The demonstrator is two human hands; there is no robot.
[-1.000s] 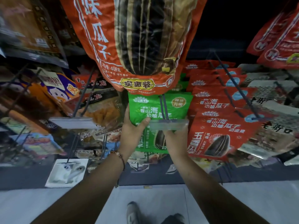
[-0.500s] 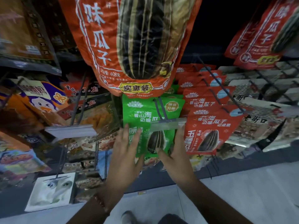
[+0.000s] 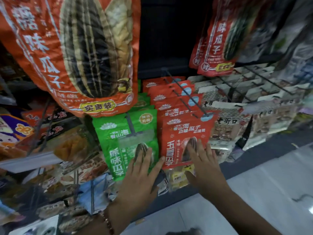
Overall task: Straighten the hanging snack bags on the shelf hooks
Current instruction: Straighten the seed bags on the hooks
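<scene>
Hands, two, bare, reaching up and forward from the bottom of the view toward the hanging snack display.

Left hand [image 3: 141,173]: palm forward, fingers straight and fanned; the fingertips lie on the lower front of the green sunflower-seed bag [image 3: 125,145], the thumb pointing right toward the neighbouring red bag. Grip spread, nothing pinched. A beaded bracelet [image 3: 108,223] circles the wrist.

Right hand [image 3: 205,164]: palm forward, fingers straight and close together, laid flat on the lower half of the red sunflower-seed bag [image 3: 183,133]. Grip flat against the pack, not curled round it.

Green sunflower-seed bag: glossy plastic pouch, rectangular, hanging roughly upright at centre on a dark wire hook [image 3: 130,123] that carries a translucent price-tag holder [image 3: 137,139] across the bag's front. More green packs sit behind it.

Red sunflower-seed bag: same pouch shape, shiny film, printed with a striped seed; front of a row of like red packs on a long wire hook [image 3: 184,94], just beside the green bag on its right.

Large orange sunflower-seed bag [image 3: 76,53]: crinkled film, big striped seed print, hanging above and overlapping the green bag's top.

Smaller orange-red bags [image 3: 218,41]: upper right, blurred.

White-and-grey printed packs [image 3: 233,122]: right of the red row, possibly nuts; print unclear.

Floor [image 3: 271,197]: pale, smooth, glossy.
</scene>
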